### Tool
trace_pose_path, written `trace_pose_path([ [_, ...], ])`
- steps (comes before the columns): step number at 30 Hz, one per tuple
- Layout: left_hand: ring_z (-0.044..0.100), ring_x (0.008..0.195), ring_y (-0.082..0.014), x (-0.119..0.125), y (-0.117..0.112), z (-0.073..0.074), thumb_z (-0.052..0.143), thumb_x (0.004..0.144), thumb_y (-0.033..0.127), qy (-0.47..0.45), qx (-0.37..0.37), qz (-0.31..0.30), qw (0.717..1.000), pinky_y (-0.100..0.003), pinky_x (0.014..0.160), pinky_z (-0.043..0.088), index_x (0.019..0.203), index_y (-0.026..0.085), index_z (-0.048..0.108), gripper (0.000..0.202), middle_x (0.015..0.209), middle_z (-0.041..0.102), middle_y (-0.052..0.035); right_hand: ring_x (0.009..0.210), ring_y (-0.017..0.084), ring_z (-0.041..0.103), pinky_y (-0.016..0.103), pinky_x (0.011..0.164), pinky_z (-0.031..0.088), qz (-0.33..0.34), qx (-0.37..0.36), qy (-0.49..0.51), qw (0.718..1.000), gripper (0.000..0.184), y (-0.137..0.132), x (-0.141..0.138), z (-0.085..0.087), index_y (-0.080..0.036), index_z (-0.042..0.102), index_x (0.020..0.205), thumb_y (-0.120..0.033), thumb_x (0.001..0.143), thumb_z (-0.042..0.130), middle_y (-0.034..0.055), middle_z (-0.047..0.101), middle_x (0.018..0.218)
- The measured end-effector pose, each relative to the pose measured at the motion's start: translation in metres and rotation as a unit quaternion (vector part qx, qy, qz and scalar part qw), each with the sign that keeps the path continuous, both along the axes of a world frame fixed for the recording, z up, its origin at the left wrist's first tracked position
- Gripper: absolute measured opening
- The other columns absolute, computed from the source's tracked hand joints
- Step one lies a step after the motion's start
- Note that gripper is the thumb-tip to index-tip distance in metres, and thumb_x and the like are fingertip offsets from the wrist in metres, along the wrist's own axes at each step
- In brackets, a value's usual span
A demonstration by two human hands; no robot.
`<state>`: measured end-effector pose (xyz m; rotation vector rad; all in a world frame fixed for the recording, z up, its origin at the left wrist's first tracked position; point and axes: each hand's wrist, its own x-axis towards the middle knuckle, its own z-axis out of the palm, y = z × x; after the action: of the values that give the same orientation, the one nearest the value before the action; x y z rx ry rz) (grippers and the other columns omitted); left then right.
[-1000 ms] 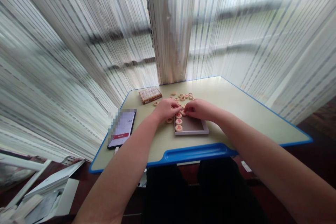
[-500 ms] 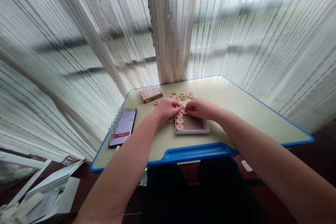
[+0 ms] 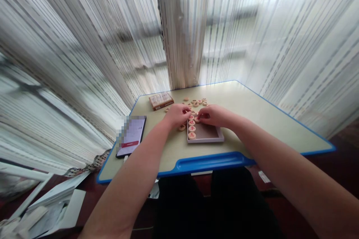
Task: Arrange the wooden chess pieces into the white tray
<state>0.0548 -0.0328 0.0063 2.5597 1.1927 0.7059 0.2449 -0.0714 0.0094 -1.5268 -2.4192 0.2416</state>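
Observation:
A shallow tray [image 3: 206, 141] lies on the table with a column of round Chinese chess pieces along its left side; a red-marked Chinese chess piece [image 3: 192, 135] sits at the near end. My left hand [image 3: 178, 115] is at the tray's far left corner, its curled fingers slightly apart beside the uppermost piece of the column. At the far edge, my right hand [image 3: 211, 115] pinches another Chinese chess piece [image 3: 197, 119] inside the tray, next to that column. Several loose pieces [image 3: 195, 104] are scattered beyond the hands, and one loose piece [image 3: 182, 127] lies left of the tray.
A printed box [image 3: 161, 101] stands at the back left of the table [image 3: 252, 119]. Nearer on the left lies a phone [image 3: 131, 136] with a lit screen. A blue trough [image 3: 213, 161] lines the front edge. Sheer curtains [image 3: 185, 26] hang behind.
My left fingers have drawn back slightly to the left, uncovering the uppermost red piece in the tray's left column. My right hand has barely moved.

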Motion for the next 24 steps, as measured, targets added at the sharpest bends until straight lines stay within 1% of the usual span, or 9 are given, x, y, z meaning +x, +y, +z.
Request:
trace_pose_path([
  [4, 0.062, 0.077, -0.0159, 0.000, 0.001, -0.001, 0.055, 0.076, 0.023, 0.008, 0.000, -0.007, 1.000, -0.026, 0.073, 0.045, 0.079, 0.016, 0.072, 0.019, 0.083, 0.071, -0.0045, 0.064, 0.014, 0.053, 0.024, 0.059, 0.035, -0.006, 0.001, -0.001, 1.000, 0.019, 0.001, 0.000, 0.000, -0.021, 0.072, 0.086, -0.028, 0.075, 0.058, 0.0028, 0.067, 0.071],
  [8, 0.062, 0.077, -0.0159, 0.000, 0.001, -0.001, 0.055, 0.075, 0.023, 0.010, -0.001, -0.014, 1.000, -0.026, 0.074, 0.046, 0.076, 0.015, 0.072, 0.019, 0.083, 0.071, -0.0051, 0.064, 0.014, 0.054, 0.024, 0.059, 0.035, -0.007, -0.005, -0.002, 1.000, 0.019, 0.001, 0.000, -0.001, -0.022, 0.072, 0.086, -0.027, 0.075, 0.058, 0.0026, 0.067, 0.071],
  [13, 0.062, 0.076, -0.0161, 0.000, -0.002, 0.001, 0.055, 0.076, 0.023, 0.019, 0.002, -0.006, 1.000, -0.026, 0.073, 0.046, 0.075, 0.015, 0.072, 0.019, 0.081, 0.071, -0.0048, 0.063, 0.014, 0.053, 0.024, 0.059, 0.034, -0.009, -0.010, -0.003, 1.000, 0.019, 0.000, 0.000, 0.000, -0.021, 0.071, 0.087, -0.027, 0.076, 0.057, 0.0024, 0.067, 0.071],
  [15, 0.061, 0.075, -0.0163, 0.000, -0.002, 0.002, 0.055, 0.076, 0.023, 0.019, 0.007, -0.001, 1.000, -0.026, 0.072, 0.046, 0.075, 0.015, 0.072, 0.020, 0.081, 0.071, -0.0049, 0.063, 0.013, 0.053, 0.023, 0.058, 0.034, -0.009, -0.006, -0.006, 1.000, 0.019, -0.001, -0.001, 0.001, -0.021, 0.070, 0.087, -0.028, 0.076, 0.057, 0.0027, 0.067, 0.072],
  [19, 0.061, 0.074, -0.0162, -0.001, -0.001, 0.002, 0.054, 0.076, 0.024, 0.019, 0.015, 0.006, 1.000, -0.026, 0.071, 0.046, 0.076, 0.016, 0.072, 0.020, 0.079, 0.070, -0.0046, 0.060, 0.013, 0.051, 0.023, 0.056, 0.032, -0.030, 0.018, -0.004, 0.999, 0.018, -0.006, -0.005, 0.005, -0.019, 0.067, 0.086, -0.029, 0.076, 0.056, 0.0024, 0.066, 0.071],
  [20, 0.061, 0.074, -0.0162, -0.001, 0.000, 0.001, 0.054, 0.076, 0.024, 0.019, 0.015, 0.006, 1.000, -0.026, 0.071, 0.046, 0.076, 0.016, 0.072, 0.020, 0.079, 0.070, -0.0045, 0.059, 0.012, 0.050, 0.023, 0.056, 0.032, -0.026, 0.021, -0.001, 0.999, 0.017, -0.008, -0.006, 0.007, -0.019, 0.067, 0.084, -0.028, 0.076, 0.055, 0.0020, 0.065, 0.070],
  [22, 0.061, 0.074, -0.0162, -0.001, 0.001, 0.000, 0.054, 0.076, 0.024, 0.024, 0.012, 0.005, 1.000, -0.026, 0.070, 0.045, 0.076, 0.016, 0.072, 0.020, 0.079, 0.070, -0.0044, 0.058, 0.011, 0.049, 0.023, 0.056, 0.032, 0.004, 0.015, 0.005, 1.000, 0.015, -0.014, -0.009, 0.010, -0.019, 0.066, 0.078, -0.028, 0.075, 0.055, 0.0012, 0.064, 0.067],
  [24, 0.061, 0.074, -0.0163, -0.001, 0.001, -0.001, 0.053, 0.076, 0.025, 0.028, 0.010, 0.007, 1.000, -0.025, 0.070, 0.045, 0.077, 0.016, 0.072, 0.021, 0.080, 0.070, -0.0045, 0.055, 0.011, 0.048, 0.023, 0.054, 0.031, 0.035, 0.001, 0.006, 0.999, 0.016, -0.018, -0.012, 0.011, -0.018, 0.064, 0.071, -0.032, 0.073, 0.056, 0.0005, 0.062, 0.062],
])
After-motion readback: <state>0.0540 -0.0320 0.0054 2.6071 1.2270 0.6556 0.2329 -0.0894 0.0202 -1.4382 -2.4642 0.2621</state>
